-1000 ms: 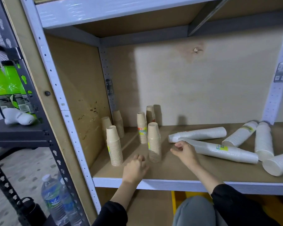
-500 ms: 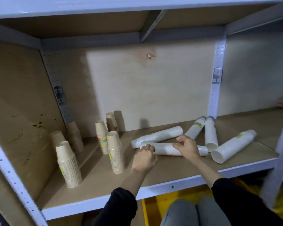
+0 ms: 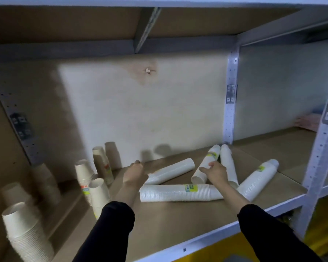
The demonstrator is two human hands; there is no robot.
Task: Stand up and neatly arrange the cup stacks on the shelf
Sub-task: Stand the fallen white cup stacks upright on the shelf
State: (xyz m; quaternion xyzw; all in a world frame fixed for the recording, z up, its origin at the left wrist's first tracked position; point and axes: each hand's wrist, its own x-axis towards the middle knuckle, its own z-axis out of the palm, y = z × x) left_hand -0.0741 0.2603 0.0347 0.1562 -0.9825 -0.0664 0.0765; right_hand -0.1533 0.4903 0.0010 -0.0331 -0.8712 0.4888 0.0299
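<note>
Both hands are in over the shelf (image 3: 178,224), black sleeves down to the wrists. The left hand (image 3: 135,173) sits right at the left end of the back white stack (image 3: 174,170), which lies on its side, angled up to the right. The hand covers that end, its back to the camera and its fingers curled away out of sight. Whether it has a hold there, I can't tell.

Over to the right hand (image 3: 216,172). It lies across the labelled white stack (image 3: 209,157), low down near the stack's front end, with fingertips reaching over its left side. It's blurred, so whether it is gripping or just resting on it, I can't say. Just beside that one on the right lies a plain white stack (image 3: 228,161), and their far ends sit close together by the back post (image 3: 229,114).

In front of both hands, between the forearms, the front white stack (image 3: 178,192) lies flat across the board and carries a green-and-yellow label. A fifth white stack (image 3: 257,178) lies off to the right, slanting towards the front edge. Away on the left, the tan cup stacks (image 3: 99,195) stand upright, apart from the left hand, and a near-corner stack (image 3: 25,231) stands close to the camera.
</note>
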